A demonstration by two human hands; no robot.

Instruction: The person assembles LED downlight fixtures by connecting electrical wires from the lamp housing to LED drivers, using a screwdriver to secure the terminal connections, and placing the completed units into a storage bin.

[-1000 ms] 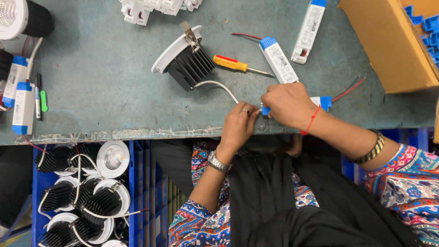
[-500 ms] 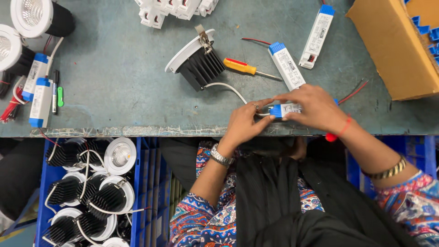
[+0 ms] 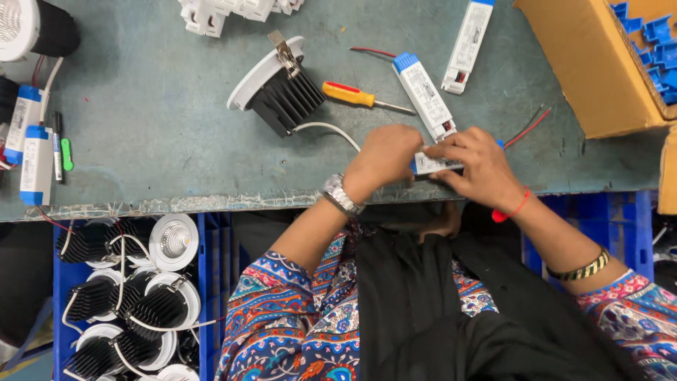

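Observation:
Both hands meet at the table's front edge on a small white driver box with blue ends. My left hand pinches its left end, and my right hand covers its right end. A white cable runs from the box to a downlight with a black finned heat sink lying on its side behind the hands. Red and black wires trail from the box's right end. A yellow and red screwdriver lies beside a second driver box.
A cardboard box of blue parts stands at the right. A third driver lies at the back, with white connectors. More drivers and lamps sit at the left. A blue crate of downlights is below the table.
The hands have lifted the driver box off the table edge and brought it between them; the left hand moved right onto its end. The camera view shifted slightly.

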